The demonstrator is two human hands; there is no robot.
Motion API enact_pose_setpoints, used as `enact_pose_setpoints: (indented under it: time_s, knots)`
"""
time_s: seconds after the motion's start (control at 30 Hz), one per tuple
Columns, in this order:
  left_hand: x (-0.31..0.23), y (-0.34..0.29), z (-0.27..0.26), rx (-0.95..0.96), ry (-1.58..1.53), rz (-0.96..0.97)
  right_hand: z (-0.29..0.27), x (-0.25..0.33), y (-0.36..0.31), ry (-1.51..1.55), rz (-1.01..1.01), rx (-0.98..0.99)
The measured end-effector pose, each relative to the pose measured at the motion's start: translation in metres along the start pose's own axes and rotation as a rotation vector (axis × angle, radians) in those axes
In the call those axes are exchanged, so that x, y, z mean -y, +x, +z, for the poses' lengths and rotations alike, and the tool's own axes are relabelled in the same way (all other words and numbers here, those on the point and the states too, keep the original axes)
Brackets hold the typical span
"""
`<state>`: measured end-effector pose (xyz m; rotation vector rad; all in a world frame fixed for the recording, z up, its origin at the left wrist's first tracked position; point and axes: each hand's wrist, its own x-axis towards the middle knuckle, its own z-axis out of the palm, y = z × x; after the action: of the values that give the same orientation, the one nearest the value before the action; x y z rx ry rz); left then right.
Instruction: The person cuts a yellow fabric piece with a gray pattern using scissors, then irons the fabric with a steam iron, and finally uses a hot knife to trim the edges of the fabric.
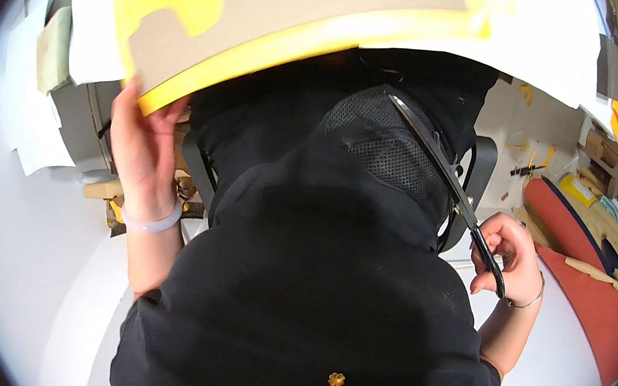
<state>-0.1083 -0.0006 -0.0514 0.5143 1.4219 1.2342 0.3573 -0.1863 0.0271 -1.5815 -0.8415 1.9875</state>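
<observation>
My left hand (145, 144) is closed on the near left corner of a bright yellow sheet (263, 58), its fingertips partly hidden at the edge. On top of that sheet lies a grey-brown flat pattern piece (307, 10) with a stepped outline. In my right hand (507, 250) is a pair of long black-handled scissors (445, 170). The blades point up and to the left, over my lap, away from the yellow sheet. They look closed together, or nearly so.
White paper (546, 52) covers the table's right part. Red and tan cut pieces (579, 300) lie in a pile at the right. Yellow scraps (526, 96) are strewn on the floor. Chair armrests (483, 167) flank my lap. More white sheets (41, 139) hang at the left.
</observation>
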Motion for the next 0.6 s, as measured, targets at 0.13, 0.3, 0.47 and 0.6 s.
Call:
enact_pose_setpoints:
  time_s: [0.13,0.3,0.47,0.6]
  knots:
    - [0.004,-0.013,-0.011,-0.032,-0.402,0.013,0.004,-0.002,-0.003,0.110,0.007,-0.020]
    - [0.042,-0.051,0.037,0.396,-0.431,-0.328,0.005,-0.008,-0.005,0.154,-0.031,-0.031]
    - [0.046,-0.062,0.109,0.662,-0.392,-0.376,0.012,-0.017,-0.016,0.179,-0.140,-0.172]
    - [0.051,-0.073,0.138,0.635,-0.388,-0.435,0.017,-0.024,-0.013,0.169,-0.235,-0.281]
